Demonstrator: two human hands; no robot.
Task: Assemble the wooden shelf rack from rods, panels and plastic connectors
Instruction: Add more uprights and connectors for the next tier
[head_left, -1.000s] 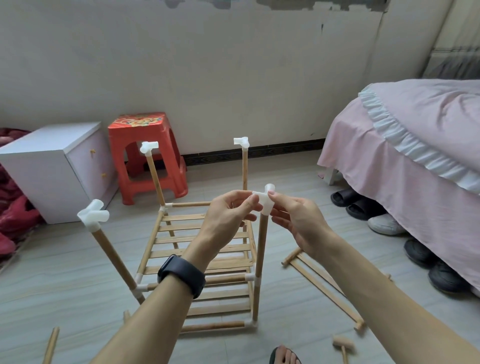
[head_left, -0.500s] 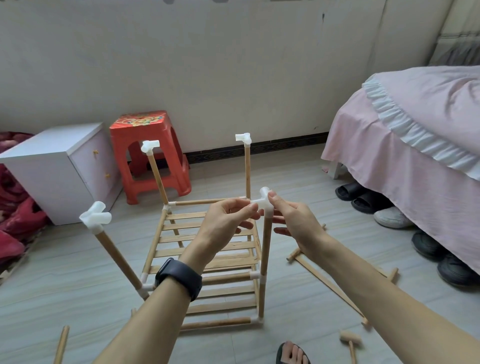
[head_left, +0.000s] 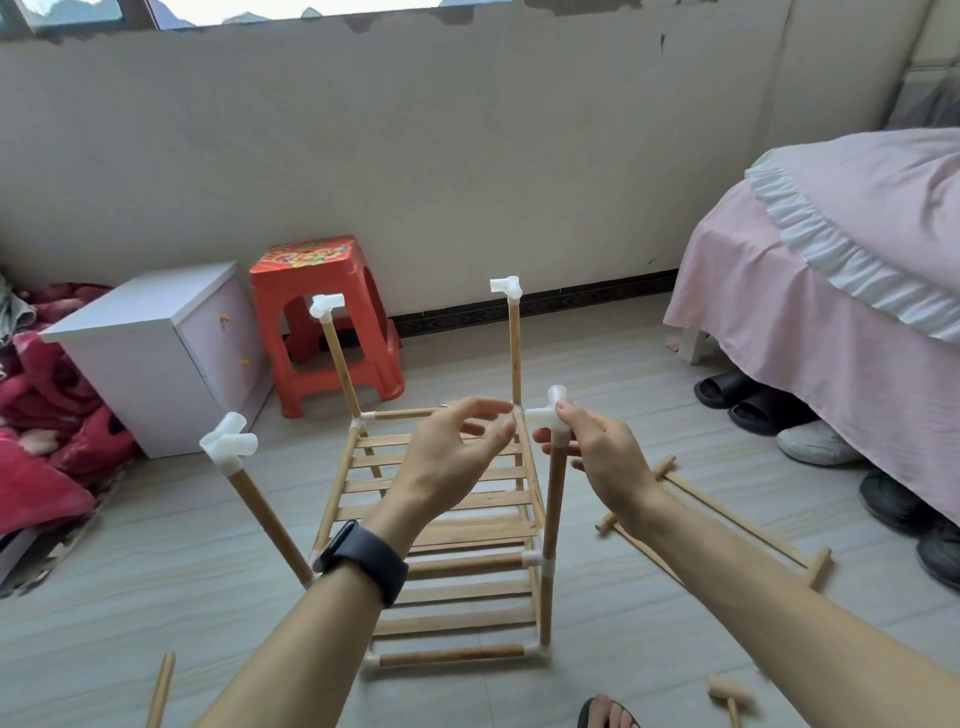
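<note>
Floor (head_left: 156, 597), rack (head_left: 467, 566) btwn stool (head_left: 306, 260) & bed (head_left: 831, 312), R hand (head_left: 602, 457) pinches connector (head_left: 545, 418)

Both bare forearms extend forward, wrists raised. Left hand (head_left: 452, 457): fingers loosely curved and spread, holding nothing. Right hand (head_left: 602, 457): thumb and fingers pinching the plastic connector (head_left: 543, 419).

No readable text; red stool (head_left: 306, 257) top print (gold pattern) illegible.

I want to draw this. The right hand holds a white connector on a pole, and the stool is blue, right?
Not blue: the head view shows the stool is red. The right hand does hold the white connector on a pole.
</note>
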